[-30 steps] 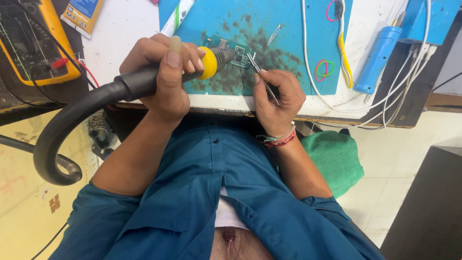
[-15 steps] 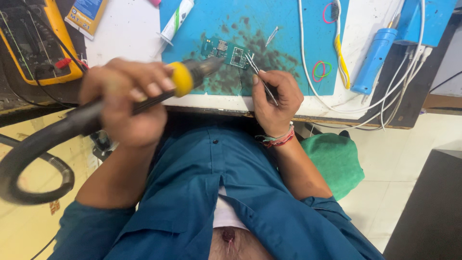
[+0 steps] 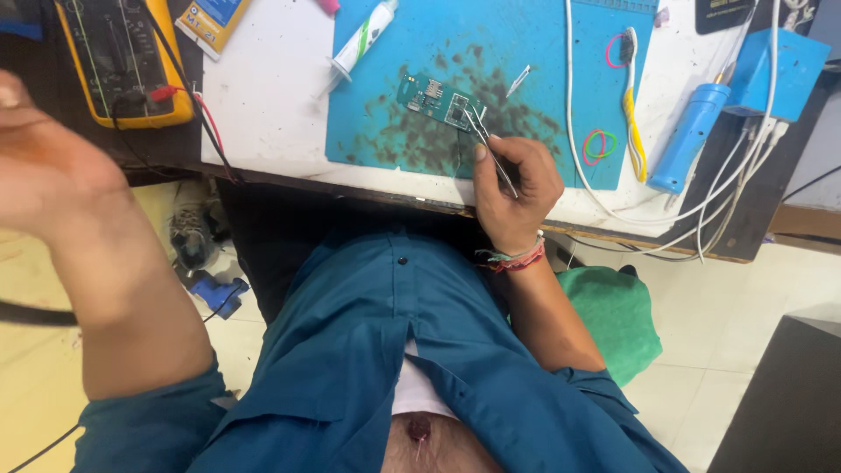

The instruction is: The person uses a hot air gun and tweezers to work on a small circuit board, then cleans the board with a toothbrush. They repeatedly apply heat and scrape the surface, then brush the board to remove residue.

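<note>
The right hand has its fingers closed on thin tweezers, whose long axis runs up-left so the tips touch the green circuit board on the blue mat, upper centre of the frame. The left hand, blurred at the left edge, is well apart; whether its fingers are open cannot be told.

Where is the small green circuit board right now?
The circuit board lies on the blue mat, upper centre of the head view, just beyond the right hand, touched by its tweezers.
</note>
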